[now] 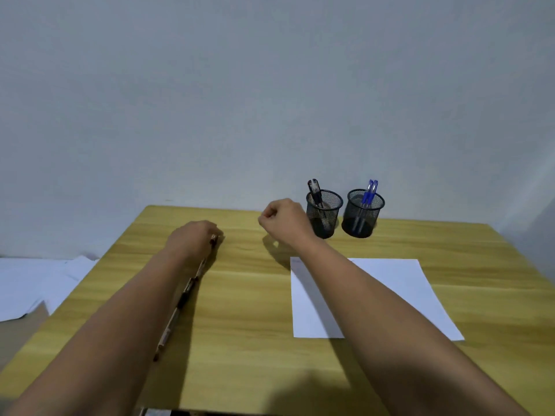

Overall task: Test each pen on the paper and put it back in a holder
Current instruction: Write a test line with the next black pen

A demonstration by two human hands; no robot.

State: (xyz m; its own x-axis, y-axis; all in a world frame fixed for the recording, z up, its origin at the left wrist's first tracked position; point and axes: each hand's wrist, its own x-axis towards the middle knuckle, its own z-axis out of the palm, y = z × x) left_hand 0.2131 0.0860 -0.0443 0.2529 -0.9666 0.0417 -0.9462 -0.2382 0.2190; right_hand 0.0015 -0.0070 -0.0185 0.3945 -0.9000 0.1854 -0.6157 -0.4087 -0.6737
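Two black mesh holders stand at the table's far edge. The left holder [324, 213] has a black pen [314, 190] in it, and the right holder [365, 213] has two blue pens [368, 193]. A white paper [390, 283] lies in front of them, partly under my right forearm. My right hand [282, 219] hovers as a fist just left of the left holder and holds nothing visible. A row of brown and black pens [183, 298] lies along my left forearm. My left hand [193, 237] rests on the table, fingers curled round the farthest pen [213, 240].
The wooden table [246, 310] meets a plain grey wall at its far edge. Loose white sheets [33, 286] lie lower down, beyond the table's left edge.
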